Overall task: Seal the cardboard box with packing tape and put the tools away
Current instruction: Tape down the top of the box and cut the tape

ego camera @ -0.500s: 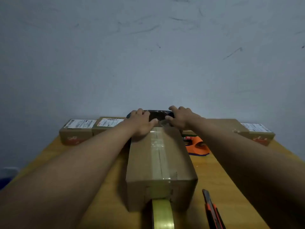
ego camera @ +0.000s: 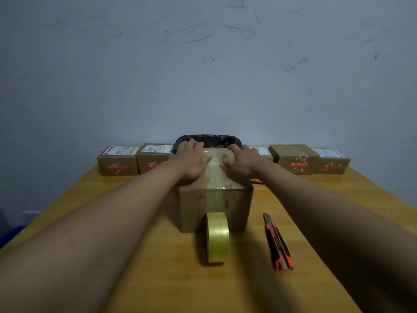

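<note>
Both hands flat, fingers spread, on top of box point(ego camera: 215, 195) mid-table: left hand point(ego camera: 191, 160), right hand point(ego camera: 240, 160), either side of taped seam. Tape roll point(ego camera: 217, 237) upright w/ knife point(ego camera: 278, 242) nearby, in front.

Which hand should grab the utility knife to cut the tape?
Right. The utility knife lies on the table to the right of the cardboard box, beneath the right hand's forearm. The left hand would have to cross over the tape roll.

Makeshift parcel-packing spot, labelled parcels point(ego camera: 293, 158) lining a scuffed wall point(ego camera: 203, 64), wooden table point(ego camera: 158, 279)
</note>
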